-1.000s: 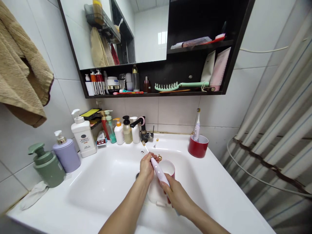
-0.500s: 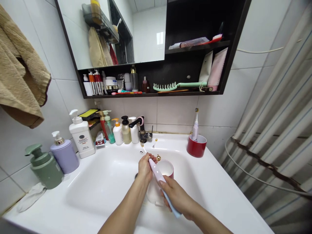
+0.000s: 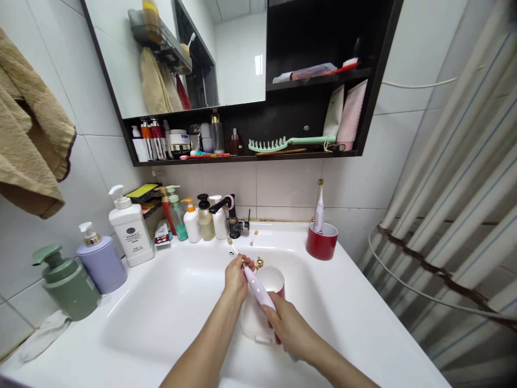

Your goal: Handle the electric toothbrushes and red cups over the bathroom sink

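Observation:
Over the sink, my right hand [image 3: 288,326] is closed around the pale pink handle of an electric toothbrush [image 3: 257,288], which slants up to the left. My left hand [image 3: 236,280] pinches a slim white toothbrush head [image 3: 233,246] at the handle's upper end. Fingers hide the joint, so I cannot tell whether head and handle are connected. Below the handle, in the basin, is a red cup [image 3: 272,277] with a white inside. A whitish box-like item [image 3: 252,323] lies beside it, partly covered by my hands.
Another brush head [image 3: 254,236] lies by the black faucet [image 3: 232,215]. On the right rim stands a red cup [image 3: 322,242] holding an electric toothbrush [image 3: 319,207]. Pump bottles [image 3: 131,229] line the left and back. A cabinet [image 3: 242,160] hangs above.
The view has shifted slightly. My right hand has turned a little, and the handle's light blue lower end is now mostly hidden. Both grips stay the same.

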{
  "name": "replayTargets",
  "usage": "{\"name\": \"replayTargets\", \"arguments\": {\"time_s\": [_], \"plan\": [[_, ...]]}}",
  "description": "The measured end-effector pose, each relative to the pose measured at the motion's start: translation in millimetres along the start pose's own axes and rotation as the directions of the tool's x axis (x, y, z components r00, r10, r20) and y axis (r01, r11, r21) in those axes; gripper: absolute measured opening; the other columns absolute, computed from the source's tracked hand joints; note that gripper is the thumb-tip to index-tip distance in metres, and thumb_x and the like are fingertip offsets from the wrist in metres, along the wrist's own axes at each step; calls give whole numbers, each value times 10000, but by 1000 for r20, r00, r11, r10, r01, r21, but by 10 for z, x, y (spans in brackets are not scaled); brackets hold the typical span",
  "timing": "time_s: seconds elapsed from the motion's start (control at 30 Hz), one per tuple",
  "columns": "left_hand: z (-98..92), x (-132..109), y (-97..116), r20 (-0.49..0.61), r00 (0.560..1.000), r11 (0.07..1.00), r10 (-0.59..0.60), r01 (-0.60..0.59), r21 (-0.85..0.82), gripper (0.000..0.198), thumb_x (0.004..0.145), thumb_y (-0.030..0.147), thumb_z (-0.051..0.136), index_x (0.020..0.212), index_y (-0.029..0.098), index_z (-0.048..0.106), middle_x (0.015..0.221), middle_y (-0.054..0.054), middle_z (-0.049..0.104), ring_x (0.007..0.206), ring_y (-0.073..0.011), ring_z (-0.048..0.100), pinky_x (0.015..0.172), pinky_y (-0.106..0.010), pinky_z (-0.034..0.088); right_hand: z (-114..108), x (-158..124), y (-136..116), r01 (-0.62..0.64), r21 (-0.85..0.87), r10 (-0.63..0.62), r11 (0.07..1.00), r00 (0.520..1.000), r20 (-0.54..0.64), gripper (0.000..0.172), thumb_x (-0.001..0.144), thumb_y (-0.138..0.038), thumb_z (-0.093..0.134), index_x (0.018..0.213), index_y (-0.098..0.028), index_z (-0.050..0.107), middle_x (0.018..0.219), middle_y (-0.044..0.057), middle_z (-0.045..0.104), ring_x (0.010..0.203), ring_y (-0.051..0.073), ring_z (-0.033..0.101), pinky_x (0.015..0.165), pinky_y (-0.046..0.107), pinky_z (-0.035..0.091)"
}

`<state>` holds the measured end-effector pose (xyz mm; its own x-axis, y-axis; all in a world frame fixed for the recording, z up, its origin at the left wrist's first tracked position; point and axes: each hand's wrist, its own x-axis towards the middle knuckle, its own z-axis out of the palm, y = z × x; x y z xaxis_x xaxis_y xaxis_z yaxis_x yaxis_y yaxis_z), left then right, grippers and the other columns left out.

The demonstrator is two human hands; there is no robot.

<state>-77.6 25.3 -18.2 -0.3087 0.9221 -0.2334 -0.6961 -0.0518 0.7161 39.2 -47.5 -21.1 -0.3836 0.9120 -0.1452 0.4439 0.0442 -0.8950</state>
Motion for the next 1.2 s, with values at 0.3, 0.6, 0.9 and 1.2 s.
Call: {"name": "replayTargets", "arguments": {"time_s": [0.3, 0.6, 0.9, 1.2], "plan": [[349, 440, -97, 195, 980, 477, -50, -148, 866, 124, 691, 240, 401, 663, 130, 452, 523, -49, 562, 435, -124, 518, 457, -244, 393, -133, -15, -13, 76, 169, -58, 983, 992, -110, 226, 747, -354, 262, 821, -180, 386, 588, -42, 380, 377, 44, 388, 337, 163, 306], [766, 1067, -489, 203, 972, -5, 118, -203, 979, 136, 567, 169, 524, 681, 97, 541, 860, -195, 557, 853, -261, 498, 657, -307, 358, -206, -45, -62, 96, 227, -71, 969, 991, -116, 293, 734, -379, 302, 925, -174, 387, 591, -36, 382, 375, 40, 362, 347, 167, 317], [536, 1054, -310, 231, 959, -77, 161, -222, 972, 143, 610, 158, 488, 735, 108, 537, 958, -174, 512, 952, -253, 438, 768, -327, 307, -226, -60, -100, 67, 254, -43, 965, 994, -99, 260, 737, -340, 309, 916, -174, 398, 620, -27, 379, 401, 40, 369, 361, 166, 318], [312, 589, 69, 160, 987, 411, -10, -142, 900, 119, 704, 210, 411, 680, 125, 491, 758, -98, 586, 732, -146, 556, 593, -221, 426, -153, 27, 57, 17, 270, 9, 963, 995, -97, 258, 729, -363, 289, 867, -173, 396, 587, -37, 400, 364, 46, 386, 327, 171, 304]]}}
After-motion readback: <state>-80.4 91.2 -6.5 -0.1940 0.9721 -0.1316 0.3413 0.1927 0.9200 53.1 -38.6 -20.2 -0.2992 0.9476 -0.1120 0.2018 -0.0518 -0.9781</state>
